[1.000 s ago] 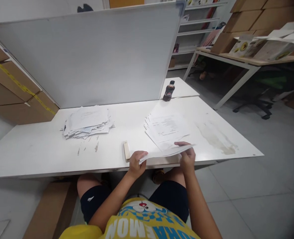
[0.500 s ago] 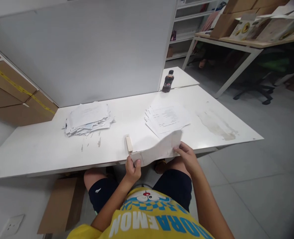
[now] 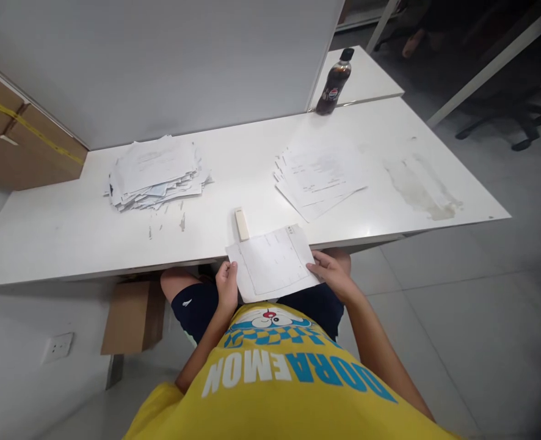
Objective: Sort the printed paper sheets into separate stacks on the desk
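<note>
Here, both left hand [image 3: 227, 282] and right hand [image 3: 332, 273] pinch thin, rectangular paper [image 3: 274, 263] (faintly creased).

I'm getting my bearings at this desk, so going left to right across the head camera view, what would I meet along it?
Stacked cardboard boxes, messy paper pile, slim cream-coloured object, fanned-out papers, brownish stain.
</note>
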Available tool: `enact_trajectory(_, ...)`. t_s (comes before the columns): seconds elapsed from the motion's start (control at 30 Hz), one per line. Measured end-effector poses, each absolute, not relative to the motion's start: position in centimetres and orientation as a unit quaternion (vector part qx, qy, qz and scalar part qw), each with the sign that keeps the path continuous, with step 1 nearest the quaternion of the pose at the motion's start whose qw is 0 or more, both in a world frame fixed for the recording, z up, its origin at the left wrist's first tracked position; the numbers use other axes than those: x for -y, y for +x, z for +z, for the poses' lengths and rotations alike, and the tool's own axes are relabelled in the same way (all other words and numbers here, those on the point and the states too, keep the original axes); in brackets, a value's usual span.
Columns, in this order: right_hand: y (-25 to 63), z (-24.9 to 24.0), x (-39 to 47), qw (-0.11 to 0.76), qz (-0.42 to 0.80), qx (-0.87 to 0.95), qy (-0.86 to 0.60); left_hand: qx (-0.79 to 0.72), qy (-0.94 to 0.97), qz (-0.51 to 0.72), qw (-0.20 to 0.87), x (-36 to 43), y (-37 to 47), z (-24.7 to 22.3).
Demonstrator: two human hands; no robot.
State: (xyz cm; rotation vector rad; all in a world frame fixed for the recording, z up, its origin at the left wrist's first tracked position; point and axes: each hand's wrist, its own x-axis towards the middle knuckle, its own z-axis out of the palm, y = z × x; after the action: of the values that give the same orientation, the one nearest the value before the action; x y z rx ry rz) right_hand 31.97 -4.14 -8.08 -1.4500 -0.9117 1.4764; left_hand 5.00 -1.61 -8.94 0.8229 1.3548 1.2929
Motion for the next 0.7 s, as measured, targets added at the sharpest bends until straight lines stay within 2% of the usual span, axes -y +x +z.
enact_trajectory(0.17, 32.8, -7.3, 5.0, 0.430, 0.581, 0.366, -0.587, -0.550, 0.358, 0.498, 0.567, 2.4, 5.0, -8.2)
enact_trajectory(0.4, 32.5, -7.2, 5.2, 0.462, 0.560, 0.332, -0.603, -0.580, 0.380, 0.460, 0.555, 1.4, 5.4, -6.8)
enact_trajectory(0.7, 33.1, -5.7, 5.3, 0.481, 0.562, 0.322, -0.591, -0.620, 0.435, 0.419, 0.501, 0.9, 6.1, -7.4)
